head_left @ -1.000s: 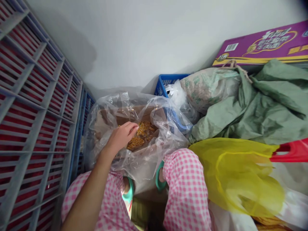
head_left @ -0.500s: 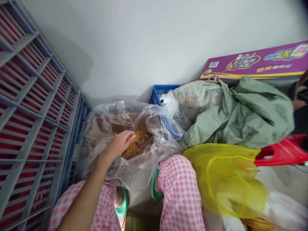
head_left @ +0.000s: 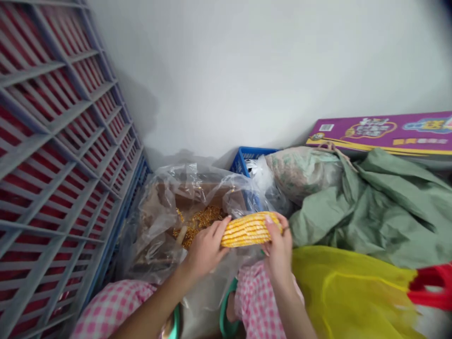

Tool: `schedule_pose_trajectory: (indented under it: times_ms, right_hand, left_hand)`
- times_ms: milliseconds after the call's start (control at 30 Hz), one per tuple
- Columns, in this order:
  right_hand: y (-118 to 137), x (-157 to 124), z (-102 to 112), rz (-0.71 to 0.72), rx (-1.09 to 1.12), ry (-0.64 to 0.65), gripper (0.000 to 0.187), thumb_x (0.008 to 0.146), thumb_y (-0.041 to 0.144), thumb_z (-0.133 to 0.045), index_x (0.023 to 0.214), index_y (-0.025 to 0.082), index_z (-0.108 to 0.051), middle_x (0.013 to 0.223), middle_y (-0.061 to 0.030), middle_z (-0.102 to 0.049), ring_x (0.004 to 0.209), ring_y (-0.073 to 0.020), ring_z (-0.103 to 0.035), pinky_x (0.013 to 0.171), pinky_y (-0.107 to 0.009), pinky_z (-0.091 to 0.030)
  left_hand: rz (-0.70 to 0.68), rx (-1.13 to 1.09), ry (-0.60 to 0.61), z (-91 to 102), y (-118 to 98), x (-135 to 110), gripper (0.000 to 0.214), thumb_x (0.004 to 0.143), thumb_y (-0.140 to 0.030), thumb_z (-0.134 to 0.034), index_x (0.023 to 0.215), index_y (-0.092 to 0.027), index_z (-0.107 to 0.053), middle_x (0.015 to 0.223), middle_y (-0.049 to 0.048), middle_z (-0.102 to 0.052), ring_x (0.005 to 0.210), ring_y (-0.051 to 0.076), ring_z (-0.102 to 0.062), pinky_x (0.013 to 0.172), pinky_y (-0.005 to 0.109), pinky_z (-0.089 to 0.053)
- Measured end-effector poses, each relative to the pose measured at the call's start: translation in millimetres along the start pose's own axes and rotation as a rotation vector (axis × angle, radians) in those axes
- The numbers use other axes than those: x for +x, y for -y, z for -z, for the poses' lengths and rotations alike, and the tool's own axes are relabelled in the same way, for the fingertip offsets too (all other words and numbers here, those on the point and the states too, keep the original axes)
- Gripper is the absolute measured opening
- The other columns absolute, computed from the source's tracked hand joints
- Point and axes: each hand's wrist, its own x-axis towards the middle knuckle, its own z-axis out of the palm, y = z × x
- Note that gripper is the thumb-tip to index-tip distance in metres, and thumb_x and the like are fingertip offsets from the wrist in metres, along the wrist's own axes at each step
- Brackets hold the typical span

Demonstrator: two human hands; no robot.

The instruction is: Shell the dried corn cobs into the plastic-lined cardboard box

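An ear of yellow corn [head_left: 249,230], its rows full of kernels, is held level between my two hands. My left hand [head_left: 207,247] grips its left end, and my right hand [head_left: 278,238] wraps around the right end with the thumb on top. Just beyond and to the left stands a cardboard box [head_left: 197,189] lined with a clear plastic bag [head_left: 155,202]. Loose corn kernels [head_left: 208,216] lie on its bottom, along with a pale stick-like piece [head_left: 181,235] that looks like a bare cob.
Stacked slatted crates [head_left: 70,141] rise close on the left. To the right are a blue basket [head_left: 240,162], a grey-green sack [head_left: 381,207], a yellow mesh bag [head_left: 353,292], something red [head_left: 431,285] and a purple carton [head_left: 381,132]. My knees flank the box's near side.
My right hand has come into view, and an ear of corn is now held between both hands. My left hand has moved right from above the box. The view has shifted upward and left.
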Motion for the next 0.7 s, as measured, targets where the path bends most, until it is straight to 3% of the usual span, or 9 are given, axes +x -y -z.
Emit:
schedule_pose_trajectory:
  times_ms: [100,200,300,467,700]
  right_hand:
    - [2,27,-59,-0.085,0.191,0.184,0.042,0.069,0.049,-0.060,0.096,0.019,-0.048,0.073,0.0025,-0.055,0.050,-0.0080,-0.048,0.040,-0.020,-0.034]
    - [-2,47,-87,-0.091,0.191,0.377,0.041,0.060,0.041,-0.070,0.089,0.020,-0.051,0.065,0.0053,-0.051,0.047,-0.0067,-0.042,0.039,-0.019,-0.029]
    - [-12,59,-89,-0.128,0.237,0.412,0.039,0.058,0.037,-0.072,0.087,0.021,-0.051,0.064,0.0060,-0.050,0.047,-0.0069,-0.041,0.040,-0.019,-0.028]
    - [-28,65,-83,-0.101,0.296,0.329,0.032,0.058,0.034,-0.069,0.080,0.020,-0.052,0.067,0.0054,-0.052,0.054,-0.0088,-0.045,0.050,-0.022,-0.035]
    - [-41,74,-82,-0.078,0.315,0.341,0.029,0.057,0.032,-0.068,0.076,0.019,-0.051,0.065,0.0054,-0.051,0.058,-0.0105,-0.047,0.056,-0.023,-0.037]
  left_hand:
    - [0.254,0.140,-0.039,6.7,22,11,0.067,0.074,-0.024,-0.058,0.135,-0.020,-0.031,0.123,0.0142,-0.055,0.104,0.031,-0.058,0.084,0.041,-0.045]
    - [0.427,0.106,-0.082,7.5,34,17,0.064,0.069,-0.025,-0.060,0.129,-0.019,-0.038,0.112,0.0121,-0.062,0.098,0.029,-0.060,0.079,0.037,-0.046]
    - [0.449,-0.028,-0.119,-0.1,34,19,0.060,0.066,-0.021,-0.060,0.123,-0.020,-0.041,0.105,0.0084,-0.064,0.094,0.024,-0.061,0.075,0.031,-0.045]
    - [0.446,-0.306,-0.157,-19.9,27,22,0.058,0.063,-0.022,-0.062,0.117,-0.020,-0.041,0.096,0.0050,-0.064,0.082,0.019,-0.061,0.070,0.028,-0.045]
    - [0.492,-0.463,-0.218,-44.2,28,21,0.054,0.060,-0.021,-0.064,0.110,-0.019,-0.044,0.090,0.0018,-0.062,0.080,0.017,-0.060,0.070,0.029,-0.046]
